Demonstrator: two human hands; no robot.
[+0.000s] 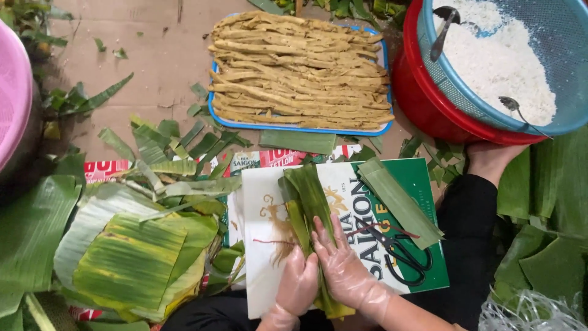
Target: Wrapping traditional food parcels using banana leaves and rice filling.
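Note:
Both my hands wear thin clear gloves and rest on a folded green banana leaf bundle (309, 205) that lies lengthwise on a white and green cardboard sheet (260, 270). My left hand (297, 285) curls around the bundle's near left side. My right hand (343, 263) presses flat on its near right side, fingers pointing away from me. A second folded leaf strip (398, 202) lies to the right on the cardboard. Black-handled scissors (401, 254) lie just right of my right hand.
A blue tray (211, 110) of yellow strips (300, 70) sits at the far middle. At the far right, a red basin (422, 104) holds a blue colander (551, 125) of white rice with two spoons. Another person's hand (487, 159) touches the basin. Banana leaves (131, 257) pile on the left.

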